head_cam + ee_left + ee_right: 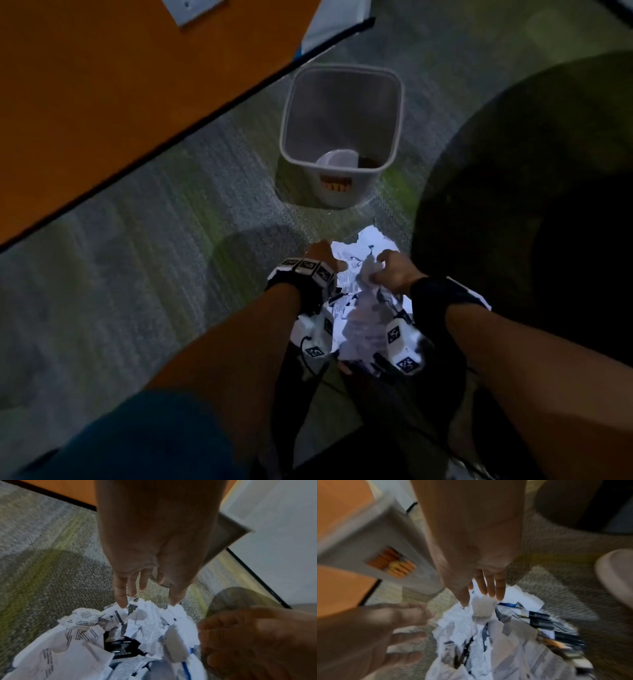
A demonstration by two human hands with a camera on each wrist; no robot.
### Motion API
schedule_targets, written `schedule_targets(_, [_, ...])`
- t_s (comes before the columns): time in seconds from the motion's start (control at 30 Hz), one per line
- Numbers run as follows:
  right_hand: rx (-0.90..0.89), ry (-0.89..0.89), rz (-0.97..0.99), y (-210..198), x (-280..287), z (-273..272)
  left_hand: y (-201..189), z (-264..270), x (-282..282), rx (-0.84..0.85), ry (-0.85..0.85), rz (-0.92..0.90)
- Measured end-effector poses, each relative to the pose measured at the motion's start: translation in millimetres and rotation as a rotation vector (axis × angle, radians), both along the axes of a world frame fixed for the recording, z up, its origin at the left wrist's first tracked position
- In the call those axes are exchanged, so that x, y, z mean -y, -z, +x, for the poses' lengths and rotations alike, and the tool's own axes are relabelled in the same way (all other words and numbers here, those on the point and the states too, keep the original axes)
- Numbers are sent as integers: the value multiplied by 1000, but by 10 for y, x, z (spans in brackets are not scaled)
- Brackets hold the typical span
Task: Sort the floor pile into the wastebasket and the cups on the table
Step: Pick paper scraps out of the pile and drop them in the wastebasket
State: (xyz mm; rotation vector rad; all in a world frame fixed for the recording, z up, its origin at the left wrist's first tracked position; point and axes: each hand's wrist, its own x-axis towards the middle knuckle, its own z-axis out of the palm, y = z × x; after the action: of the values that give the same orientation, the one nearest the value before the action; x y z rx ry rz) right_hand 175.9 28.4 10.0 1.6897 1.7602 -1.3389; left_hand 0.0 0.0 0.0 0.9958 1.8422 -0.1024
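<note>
A pile of torn printed paper point(363, 274) lies on the carpet in front of the grey wastebasket point(342, 137). Black pens point(539, 622), a pencil point(554, 643) and a blue pen point(186, 669) lie mixed into the pile. My left hand point(149, 601) reaches down with fairly straight fingers point(122, 601); fingertips and thumb touch the top of the paper point(147, 615). My right hand point(479, 600) pinches a crumpled greyish sheet point(483, 608) between thumb and fingers, and the sheet point(363, 329) hangs over the pile. No cups on the table show.
The orange table point(102, 102) juts in at the upper left, above the carpet. A dark round seat point(531, 205) stands close on the right. A white cup-like thing point(337, 159) lies at the bottom of the wastebasket. Cables trail from my wrist cameras.
</note>
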Motion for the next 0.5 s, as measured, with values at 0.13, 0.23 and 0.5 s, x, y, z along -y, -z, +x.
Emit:
schedule_targets(0.13, [63, 37, 112, 421, 20, -87, 410, 47, -68, -52, 86, -21])
schedule_targets(0.23, [67, -1, 48, 647, 80, -141, 673, 89, -68, -85, 132, -23])
schedule_targets(0.5, [-21, 28, 158, 828, 91, -183, 792, 180, -75, -183, 276, 88])
